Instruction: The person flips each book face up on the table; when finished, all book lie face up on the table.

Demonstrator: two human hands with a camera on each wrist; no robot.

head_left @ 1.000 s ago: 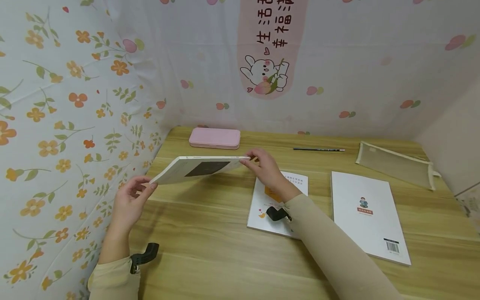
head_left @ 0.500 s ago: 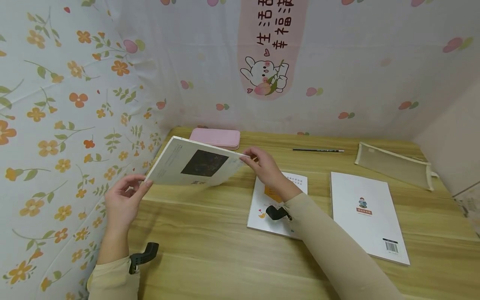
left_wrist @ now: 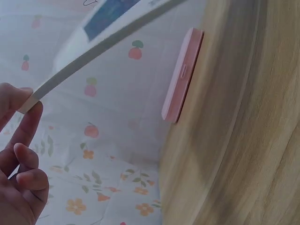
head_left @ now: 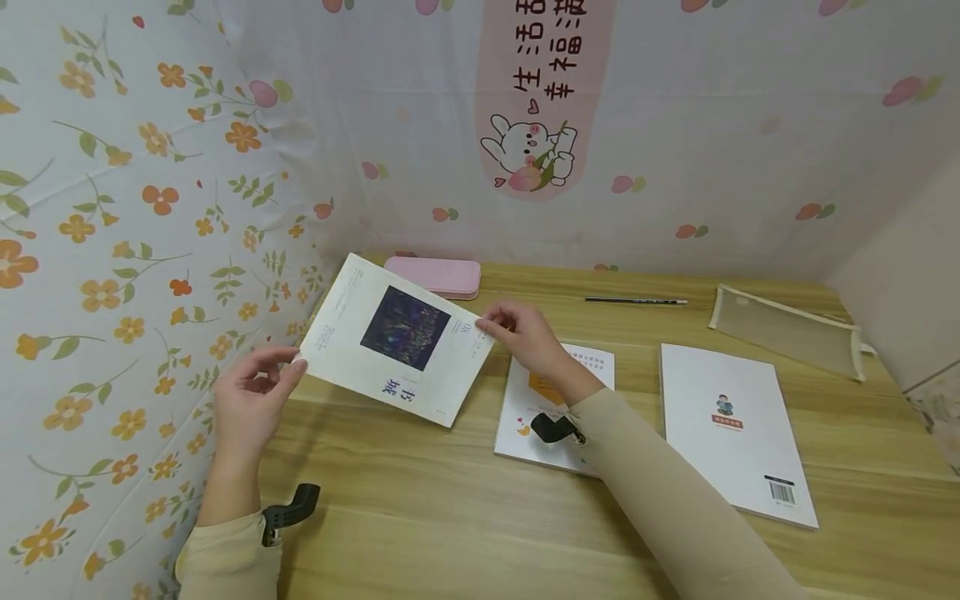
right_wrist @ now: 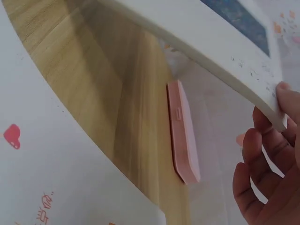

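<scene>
A thin white book (head_left: 337, 321) with a dark square picture on its cover is held tilted above the table, its cover facing the head camera. My left hand (head_left: 251, 400) pinches its left corner between thumb and forefinger; the left wrist view shows the other fingers of that hand (left_wrist: 23, 173) loosely curled. At the opposite corner my right hand (head_left: 525, 337) pinches the book, thumb on the cover, as the right wrist view of the hand (right_wrist: 274, 154) shows. Under the right forearm lies a smaller white book (head_left: 525, 400) with an orange patch, partly covered by the arm.
Behind the held book sits a pink pencil case (head_left: 442, 275), partly hidden. A dark pencil (head_left: 636, 300) lies at the back of the wooden table (head_left: 450, 517). To the right are a white book with a barcode (head_left: 727, 458) and a mesh pouch (head_left: 787, 333). Patterned cloth (head_left: 420, 125) hangs behind.
The held book has tipped from nearly edge-on to showing its whole cover, its near edge swinging down and its far left corner rising. Both hands keep their grip and have barely moved.
</scene>
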